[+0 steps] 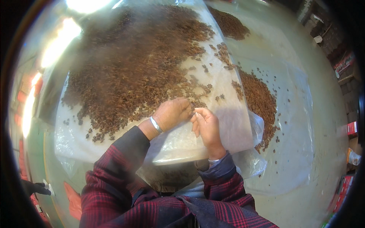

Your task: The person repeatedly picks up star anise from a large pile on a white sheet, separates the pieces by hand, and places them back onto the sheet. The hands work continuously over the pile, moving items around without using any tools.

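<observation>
My left hand (174, 111), with a silver bangle (155, 124) at the wrist, is curled over the near edge of a large heap of dried star anise (139, 82). Its fingertips meet those of my right hand (208, 126), whose thumb and index finger are pinched together. A small dark bit shows where the fingertips meet, too small to tell what it is. The heap spreads over a table covered with clear plastic sheeting (179, 148). A few loose star anise pods (219, 97) lie just beyond my right hand.
On the floor to the right, more brown piles (259, 102) lie on plastic sheeting (296, 159). A bowl-like container (171, 173) is below the table's front edge. Red plastic (72, 201) lies at lower left. Boxes (352, 128) line the right side.
</observation>
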Demonstrator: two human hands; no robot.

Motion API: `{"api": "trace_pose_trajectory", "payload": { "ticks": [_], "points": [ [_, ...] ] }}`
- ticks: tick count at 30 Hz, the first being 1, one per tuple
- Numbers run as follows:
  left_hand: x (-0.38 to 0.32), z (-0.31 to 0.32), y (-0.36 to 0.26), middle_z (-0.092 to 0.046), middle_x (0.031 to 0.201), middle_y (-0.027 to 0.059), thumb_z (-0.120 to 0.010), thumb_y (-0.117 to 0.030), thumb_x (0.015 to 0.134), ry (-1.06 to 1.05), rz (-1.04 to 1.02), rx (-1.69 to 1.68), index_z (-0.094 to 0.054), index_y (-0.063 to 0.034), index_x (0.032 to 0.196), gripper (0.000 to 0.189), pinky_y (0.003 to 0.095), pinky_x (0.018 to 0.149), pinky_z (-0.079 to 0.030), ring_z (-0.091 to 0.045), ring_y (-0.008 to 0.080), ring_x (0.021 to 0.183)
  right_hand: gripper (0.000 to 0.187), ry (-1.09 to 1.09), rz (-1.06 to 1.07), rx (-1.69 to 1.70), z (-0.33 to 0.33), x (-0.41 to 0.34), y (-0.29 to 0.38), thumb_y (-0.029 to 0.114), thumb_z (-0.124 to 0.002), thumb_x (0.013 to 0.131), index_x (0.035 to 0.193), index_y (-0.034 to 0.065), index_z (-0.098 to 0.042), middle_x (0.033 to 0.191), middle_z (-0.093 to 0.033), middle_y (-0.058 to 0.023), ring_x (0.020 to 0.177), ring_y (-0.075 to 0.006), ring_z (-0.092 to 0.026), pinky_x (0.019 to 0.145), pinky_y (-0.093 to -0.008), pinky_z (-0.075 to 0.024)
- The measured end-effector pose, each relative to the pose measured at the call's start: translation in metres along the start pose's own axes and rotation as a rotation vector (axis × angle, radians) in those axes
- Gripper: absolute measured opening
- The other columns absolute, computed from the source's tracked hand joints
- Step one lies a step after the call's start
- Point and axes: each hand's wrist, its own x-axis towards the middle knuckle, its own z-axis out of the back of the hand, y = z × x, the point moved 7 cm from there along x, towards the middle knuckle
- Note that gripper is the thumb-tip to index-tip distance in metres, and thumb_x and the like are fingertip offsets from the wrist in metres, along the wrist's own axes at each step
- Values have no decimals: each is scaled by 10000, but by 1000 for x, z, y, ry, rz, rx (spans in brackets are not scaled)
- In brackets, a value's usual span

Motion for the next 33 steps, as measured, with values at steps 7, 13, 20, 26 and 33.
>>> {"api": "trace_pose_trajectory", "payload": {
  "ticks": [7,13,20,26,33],
  "points": [
    [-23,7,-15,-662,874,158,-620,-238,865,24,52,61,-635,-68,846,172,466,717,-515,-646,375,820,248,94,-8,-119,-14,-8,8,63,-513,1005,1208,-56,-593,745,-626,-63,514,-91,-540,472,-210,-425],
    [-56,-9,3,-665,805,130,-638,-196,855,104,263,-468,-658,-56,790,155,412,704,-514,-651,317,760,188,-70,568,-471,-27,-19,29,30,-575,966,1136,5,-651,764,-636,-44,569,-82,-561,505,-217,-459],
    [-92,-39,-40,-669,1060,85,-573,-111,943,492,-520,195,-652,-31,1040,148,353,992,-458,-612,201,1042,532,-383,249,-115,34,-2,13,26,-580,962,1455,3,-381,1131,-627,-133,682,-89,-589,486,-187,-475],
    [2,18,39,-619,1060,147,-606,-130,848,-93,194,529,-650,-65,1079,244,435,854,-515,-608,347,1048,565,-408,219,-52,32,-6,25,32,-578,957,1459,-32,-327,1150,-627,-162,674,-102,-597,470,-173,-463],
    [9,30,40,-646,1152,147,-634,-54,858,-259,104,-175,-667,-82,1143,288,393,904,-521,-640,351,1036,503,-455,221,99,37,-8,26,19,-574,945,1406,-52,-387,1131,-617,-144,684,-91,-585,489,-179,-443]
  ]
}}
